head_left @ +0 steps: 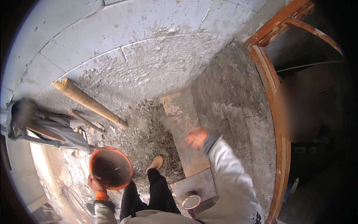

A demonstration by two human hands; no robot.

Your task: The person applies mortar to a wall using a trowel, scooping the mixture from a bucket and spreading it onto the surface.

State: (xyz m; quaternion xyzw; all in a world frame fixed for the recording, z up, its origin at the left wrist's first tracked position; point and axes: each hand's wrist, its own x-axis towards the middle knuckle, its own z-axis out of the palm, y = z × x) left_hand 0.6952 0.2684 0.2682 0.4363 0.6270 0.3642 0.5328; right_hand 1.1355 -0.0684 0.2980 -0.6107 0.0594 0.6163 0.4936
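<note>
My left hand (95, 183) grips the rim of an orange bucket (131, 170), whose dark, dirty inside faces me. My right hand (195, 139) is stretched out above a stained board (179, 115) along the foot of the wall, its fingers apart and blurred, with nothing visible in them. A faint grey haze hangs just beyond those fingers, too blurred to identify. Below, a shorter board (194, 181) carries a round container (191, 201) with a pale rim. My shoe (156, 163) is on gritty rubble.
A white block wall (141, 18) with rough grey plaster spans the front. A wooden pole (93, 100) leans at left beside grey clothing (52, 127) on a rail. An orange wooden frame (266, 63) edges a dark opening at right. Loose hose (71, 201) lies lower left.
</note>
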